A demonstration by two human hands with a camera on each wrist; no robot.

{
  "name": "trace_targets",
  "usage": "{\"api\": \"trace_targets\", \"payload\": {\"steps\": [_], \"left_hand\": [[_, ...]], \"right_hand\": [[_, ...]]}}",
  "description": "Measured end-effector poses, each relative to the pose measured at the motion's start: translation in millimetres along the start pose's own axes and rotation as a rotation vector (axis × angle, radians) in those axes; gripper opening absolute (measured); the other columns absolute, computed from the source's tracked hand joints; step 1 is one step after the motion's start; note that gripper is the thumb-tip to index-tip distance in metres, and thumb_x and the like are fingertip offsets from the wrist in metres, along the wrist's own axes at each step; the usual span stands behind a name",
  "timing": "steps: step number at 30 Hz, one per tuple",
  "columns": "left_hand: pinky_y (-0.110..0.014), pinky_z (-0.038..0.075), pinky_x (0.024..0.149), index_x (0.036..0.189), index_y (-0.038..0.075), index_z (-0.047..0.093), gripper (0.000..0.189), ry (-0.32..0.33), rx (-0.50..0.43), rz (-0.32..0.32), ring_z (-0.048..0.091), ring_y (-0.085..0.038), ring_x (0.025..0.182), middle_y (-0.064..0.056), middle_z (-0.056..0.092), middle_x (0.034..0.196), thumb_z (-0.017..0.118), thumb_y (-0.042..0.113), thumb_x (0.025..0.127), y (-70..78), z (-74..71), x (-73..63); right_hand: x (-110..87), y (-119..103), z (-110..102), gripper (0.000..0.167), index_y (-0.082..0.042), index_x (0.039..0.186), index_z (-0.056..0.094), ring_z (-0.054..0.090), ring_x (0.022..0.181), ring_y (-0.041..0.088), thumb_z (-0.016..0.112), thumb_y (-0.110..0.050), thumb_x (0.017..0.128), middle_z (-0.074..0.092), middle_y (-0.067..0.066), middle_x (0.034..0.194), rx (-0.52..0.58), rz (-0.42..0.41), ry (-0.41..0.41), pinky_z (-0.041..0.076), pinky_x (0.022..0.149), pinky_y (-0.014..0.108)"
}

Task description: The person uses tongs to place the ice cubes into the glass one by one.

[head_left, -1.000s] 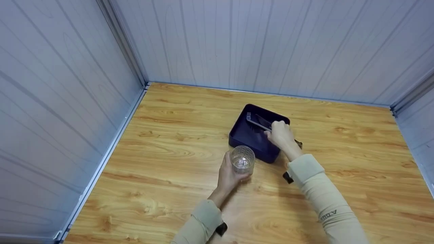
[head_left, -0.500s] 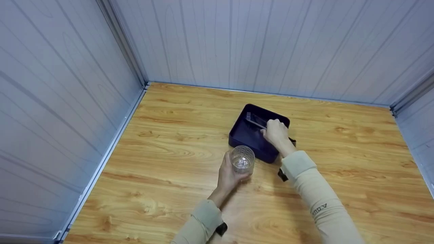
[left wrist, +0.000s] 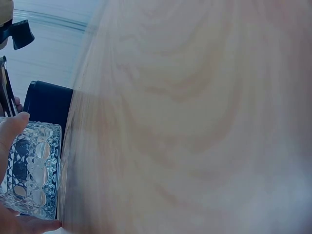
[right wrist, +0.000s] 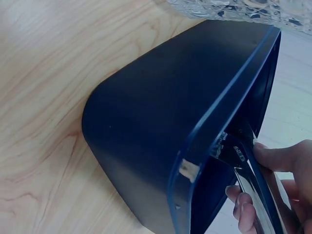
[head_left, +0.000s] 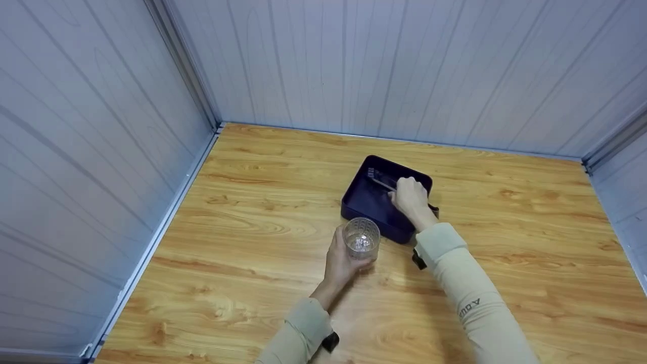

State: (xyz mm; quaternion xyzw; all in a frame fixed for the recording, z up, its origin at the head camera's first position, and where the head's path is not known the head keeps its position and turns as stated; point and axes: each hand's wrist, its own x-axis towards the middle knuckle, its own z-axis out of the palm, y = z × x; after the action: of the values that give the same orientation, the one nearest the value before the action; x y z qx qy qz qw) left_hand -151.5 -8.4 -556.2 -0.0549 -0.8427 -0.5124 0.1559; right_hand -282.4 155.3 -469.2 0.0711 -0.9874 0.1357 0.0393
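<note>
My left hand (head_left: 339, 260) grips a clear cut-glass tumbler (head_left: 361, 237) standing on the wooden table, just in front of a dark blue square tray (head_left: 365, 201). In the left wrist view the tumbler (left wrist: 30, 168) sits between my thumb and fingers. Over the tray, my right hand (head_left: 410, 196) holds metal tongs (head_left: 381, 182), their tips pointing into the tray's far left part. The right wrist view shows the tray's wall (right wrist: 161, 122) close up, with the tongs (right wrist: 253, 187) in my fingers (right wrist: 278, 158) inside it.
Grey panelled walls close the table (head_left: 263, 202) at the back, left and right. Bare wooden top lies left and right of the tray. A black strap (head_left: 419, 261) sits at my right wrist.
My right hand has drawn slightly left and back over the tray with the tongs. The left hand and tumbler have stayed put.
</note>
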Motion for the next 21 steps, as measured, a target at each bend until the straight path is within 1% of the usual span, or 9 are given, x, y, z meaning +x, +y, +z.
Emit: {"api": "trace_targets", "payload": {"steps": [6, 11, 21], "left_hand": [[-0.036, 0.042, 0.091, 0.122, 0.008, 0.035, 0.090, 0.000, 0.002, 0.003, 0.050, -0.025, 0.107, -0.010, 0.050, 0.116, 0.085, 0.025, 0.049, 0.2, -0.7, -0.2], [-0.038, 0.043, 0.090, 0.121, 0.006, 0.035, 0.090, 0.014, -0.003, 0.024, 0.051, -0.027, 0.106, -0.012, 0.051, 0.115, 0.086, 0.024, 0.048, 0.9, -0.6, -0.6], [-0.034, 0.041, 0.092, 0.121, 0.008, 0.035, 0.090, 0.006, 0.002, 0.016, 0.049, -0.024, 0.108, -0.009, 0.050, 0.117, 0.085, 0.025, 0.049, -0.5, 1.0, -0.3]], "right_hand": [[2.2, -0.7, 1.6, 0.025, 0.003, 0.071, 0.059, 0.057, 0.073, 0.042, 0.063, -0.021, 0.079, 0.059, 0.025, 0.081, 0.000, 0.005, 0.001, 0.049, 0.060, 0.050], [4.3, -1.7, 1.3, 0.026, 0.005, 0.078, 0.061, 0.057, 0.076, 0.043, 0.062, -0.021, 0.080, 0.059, 0.026, 0.085, 0.000, 0.014, -0.010, 0.049, 0.062, 0.050], [6.4, -2.1, 4.3, 0.025, 0.006, 0.081, 0.063, 0.057, 0.077, 0.043, 0.063, -0.019, 0.079, 0.060, 0.027, 0.087, -0.018, 0.022, 0.015, 0.049, 0.063, 0.050]]}}
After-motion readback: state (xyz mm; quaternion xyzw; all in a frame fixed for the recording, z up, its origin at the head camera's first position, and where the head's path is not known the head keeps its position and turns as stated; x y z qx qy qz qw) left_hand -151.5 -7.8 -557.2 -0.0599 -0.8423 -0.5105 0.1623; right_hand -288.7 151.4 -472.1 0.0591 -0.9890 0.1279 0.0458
